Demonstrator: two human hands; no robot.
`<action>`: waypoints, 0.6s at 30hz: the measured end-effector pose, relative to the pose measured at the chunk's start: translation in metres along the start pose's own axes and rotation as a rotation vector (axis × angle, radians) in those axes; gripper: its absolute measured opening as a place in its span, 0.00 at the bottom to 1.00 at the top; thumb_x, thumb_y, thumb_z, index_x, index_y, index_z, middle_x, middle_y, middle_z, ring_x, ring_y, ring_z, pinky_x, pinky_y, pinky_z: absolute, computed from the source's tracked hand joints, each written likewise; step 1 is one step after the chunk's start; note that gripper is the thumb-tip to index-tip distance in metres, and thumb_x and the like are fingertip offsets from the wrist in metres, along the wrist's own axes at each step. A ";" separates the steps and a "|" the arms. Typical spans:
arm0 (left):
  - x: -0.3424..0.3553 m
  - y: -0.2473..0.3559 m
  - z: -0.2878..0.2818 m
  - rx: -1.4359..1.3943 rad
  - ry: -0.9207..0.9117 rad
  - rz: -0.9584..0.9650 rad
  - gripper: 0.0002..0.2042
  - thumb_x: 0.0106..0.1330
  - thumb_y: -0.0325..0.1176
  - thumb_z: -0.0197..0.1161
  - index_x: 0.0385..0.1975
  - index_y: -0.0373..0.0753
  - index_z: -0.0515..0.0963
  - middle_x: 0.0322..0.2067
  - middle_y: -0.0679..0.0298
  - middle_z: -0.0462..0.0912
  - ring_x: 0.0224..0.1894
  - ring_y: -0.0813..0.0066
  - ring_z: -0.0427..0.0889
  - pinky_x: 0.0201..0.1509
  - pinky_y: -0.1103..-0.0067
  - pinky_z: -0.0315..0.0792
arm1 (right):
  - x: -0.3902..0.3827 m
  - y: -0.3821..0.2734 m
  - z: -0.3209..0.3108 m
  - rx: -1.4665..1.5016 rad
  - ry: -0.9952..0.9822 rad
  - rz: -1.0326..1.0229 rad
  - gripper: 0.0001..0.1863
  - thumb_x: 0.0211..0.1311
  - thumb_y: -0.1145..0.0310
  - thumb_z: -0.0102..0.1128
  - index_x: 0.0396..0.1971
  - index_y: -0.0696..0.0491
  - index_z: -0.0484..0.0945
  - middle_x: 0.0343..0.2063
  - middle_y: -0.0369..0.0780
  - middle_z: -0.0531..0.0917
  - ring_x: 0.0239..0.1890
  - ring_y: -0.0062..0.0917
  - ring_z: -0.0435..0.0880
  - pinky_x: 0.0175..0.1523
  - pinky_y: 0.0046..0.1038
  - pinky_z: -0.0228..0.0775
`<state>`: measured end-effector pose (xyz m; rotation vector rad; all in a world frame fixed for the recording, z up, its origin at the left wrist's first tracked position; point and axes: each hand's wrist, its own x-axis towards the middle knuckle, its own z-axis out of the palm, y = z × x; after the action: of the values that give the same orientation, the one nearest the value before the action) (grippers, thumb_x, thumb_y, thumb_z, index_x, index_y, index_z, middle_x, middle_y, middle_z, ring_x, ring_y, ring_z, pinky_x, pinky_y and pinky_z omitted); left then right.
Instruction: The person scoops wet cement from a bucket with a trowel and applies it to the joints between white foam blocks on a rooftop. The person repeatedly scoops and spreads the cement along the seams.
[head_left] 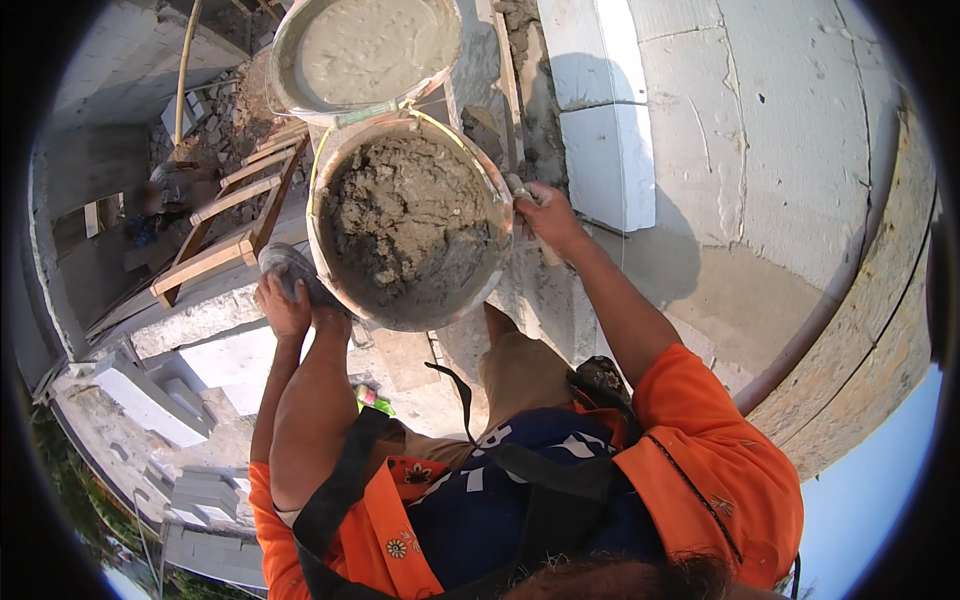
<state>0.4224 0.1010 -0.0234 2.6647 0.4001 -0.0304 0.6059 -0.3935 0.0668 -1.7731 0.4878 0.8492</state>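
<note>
A bucket (318, 235) of lumpy grey-brown mortar (405, 205) stands in front of me, its wire handle with a green grip lying toward the far rim. At its right side my right hand (545, 218) is closed around a tool with a pale wooden handle (549, 252). The tool's working end cannot be made out. On the left, my left hand (284, 305) has its fingers curled against the grey shoe (295, 268) on my foot, close beside the bucket. A second bucket (283, 65), filled with smooth wet mortar (375, 45), stands just beyond the first.
A pale block wall (690, 120) runs along the right, with white blocks (605, 160) at its near face. A wooden ladder (235, 205) leans at the left above a lower area with rubble, where another person (170, 190) is. Loose white blocks (150, 400) lie at lower left.
</note>
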 end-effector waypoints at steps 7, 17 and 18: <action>0.002 -0.003 0.003 -0.010 0.013 0.005 0.21 0.65 0.33 0.67 0.58 0.40 0.75 0.54 0.50 0.76 0.58 0.42 0.72 0.65 0.52 0.64 | 0.000 0.004 -0.052 0.507 0.020 0.334 0.18 0.72 0.61 0.67 0.53 0.56 0.79 0.31 0.41 0.85 0.23 0.23 0.80 0.26 0.28 0.74; 0.004 -0.003 0.003 -0.028 0.005 -0.007 0.21 0.64 0.34 0.67 0.58 0.40 0.76 0.54 0.50 0.76 0.58 0.42 0.72 0.66 0.52 0.64 | 0.005 0.012 -0.065 0.466 0.248 0.435 0.18 0.76 0.62 0.63 0.55 0.57 0.74 0.33 0.45 0.84 0.23 0.26 0.79 0.24 0.30 0.76; 0.004 -0.003 0.003 -0.030 0.005 -0.009 0.21 0.64 0.34 0.67 0.58 0.40 0.76 0.54 0.50 0.76 0.58 0.42 0.72 0.66 0.52 0.64 | 0.005 0.009 -0.064 0.457 0.264 0.432 0.17 0.76 0.62 0.63 0.53 0.57 0.75 0.32 0.45 0.84 0.23 0.27 0.80 0.24 0.31 0.75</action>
<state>0.4252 0.1032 -0.0274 2.6336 0.4110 -0.0210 0.6229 -0.4556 0.0693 -1.3738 1.1720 0.7190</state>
